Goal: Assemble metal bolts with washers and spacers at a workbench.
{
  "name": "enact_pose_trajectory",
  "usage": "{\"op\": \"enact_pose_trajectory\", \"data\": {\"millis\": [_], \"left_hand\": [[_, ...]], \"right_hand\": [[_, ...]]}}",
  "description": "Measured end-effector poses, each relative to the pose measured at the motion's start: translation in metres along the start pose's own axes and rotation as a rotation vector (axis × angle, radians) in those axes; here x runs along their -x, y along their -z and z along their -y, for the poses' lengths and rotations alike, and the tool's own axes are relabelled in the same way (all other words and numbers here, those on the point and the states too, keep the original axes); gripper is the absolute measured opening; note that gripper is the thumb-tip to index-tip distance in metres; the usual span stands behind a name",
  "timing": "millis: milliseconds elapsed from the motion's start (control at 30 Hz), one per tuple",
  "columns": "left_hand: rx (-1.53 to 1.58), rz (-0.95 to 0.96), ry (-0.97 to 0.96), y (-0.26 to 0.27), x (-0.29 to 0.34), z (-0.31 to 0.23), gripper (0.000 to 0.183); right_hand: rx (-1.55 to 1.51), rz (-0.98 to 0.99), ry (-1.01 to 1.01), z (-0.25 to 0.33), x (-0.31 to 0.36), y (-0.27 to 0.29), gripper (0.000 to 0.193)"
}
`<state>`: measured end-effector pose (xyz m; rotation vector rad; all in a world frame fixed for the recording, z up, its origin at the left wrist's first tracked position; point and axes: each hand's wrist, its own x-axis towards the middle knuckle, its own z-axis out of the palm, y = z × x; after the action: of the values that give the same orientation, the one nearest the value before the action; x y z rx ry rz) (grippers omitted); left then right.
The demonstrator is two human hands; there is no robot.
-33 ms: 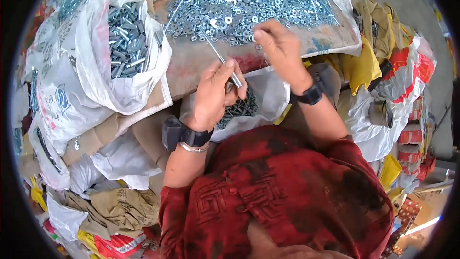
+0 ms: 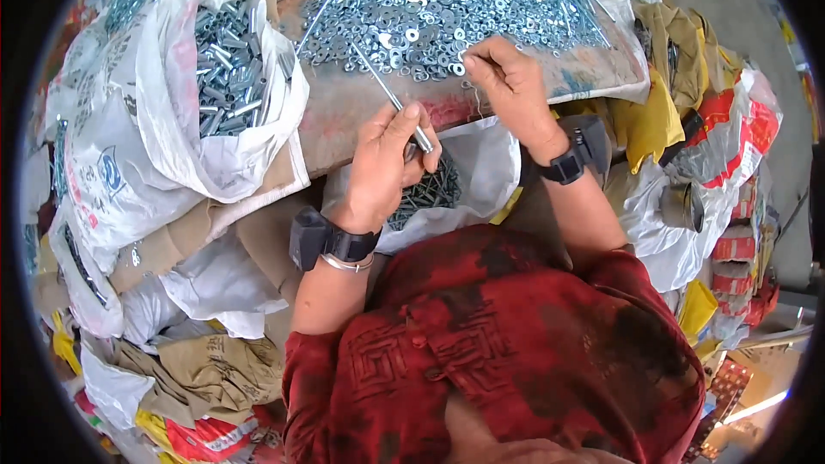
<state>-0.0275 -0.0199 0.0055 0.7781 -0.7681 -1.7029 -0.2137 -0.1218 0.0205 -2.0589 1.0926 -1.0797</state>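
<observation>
Holding a thin shiny rod (image 2: 376,76) w/ L hand (image 2: 383,153); R hand (image 2: 511,90) pinched nr washers (image 2: 417,33), can't tell if it's got 1.

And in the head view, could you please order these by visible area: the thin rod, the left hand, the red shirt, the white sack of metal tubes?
Largest to smallest, as they appear:
Red shirt
White sack of metal tubes
Left hand
Thin rod, held in that hand

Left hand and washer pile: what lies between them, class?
Head view: stained tabletop, with the thin metal rod held by the left hand slanting over it toward the washer pile.
</observation>
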Motion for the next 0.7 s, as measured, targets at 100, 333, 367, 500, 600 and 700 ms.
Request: {"op": "enact_pose_trajectory", "data": {"millis": [100, 333, 367, 500, 600, 700], "left_hand": [[-0.064, -0.147, -0.018, -0.005, -0.001, 0.002, 0.023], [-0.134, -0.123, -0.081, 0.002, -0.004, 0.012, 0.023], [-0.15, -0.107, -0.096, 0.001, -0.005, 0.011, 0.023], [-0.189, -0.12, -0.129, -0.003, -0.004, 0.012, 0.025], [-0.22, -0.079, -0.105, 0.002, -0.003, 0.01, 0.026], [-0.233, -0.077, -0.11, 0.003, -0.004, 0.012, 0.024]], "right_hand": [[0.367, 0.116, 0.101, -0.017, 0.004, 0.002, 0.009], [0.374, 0.188, 0.093, -0.026, 0.0, -0.003, 0.011], [0.197, 0.178, 0.032, -0.03, -0.003, -0.002, 0.012], [0.406, 0.12, 0.063, -0.027, -0.01, -0.012, 0.016], [0.559, 0.196, 0.0, -0.018, -0.015, -0.015, 0.018], [0.647, 0.228, -0.012, -0.018, -0.016, -0.016, 0.021]]}}
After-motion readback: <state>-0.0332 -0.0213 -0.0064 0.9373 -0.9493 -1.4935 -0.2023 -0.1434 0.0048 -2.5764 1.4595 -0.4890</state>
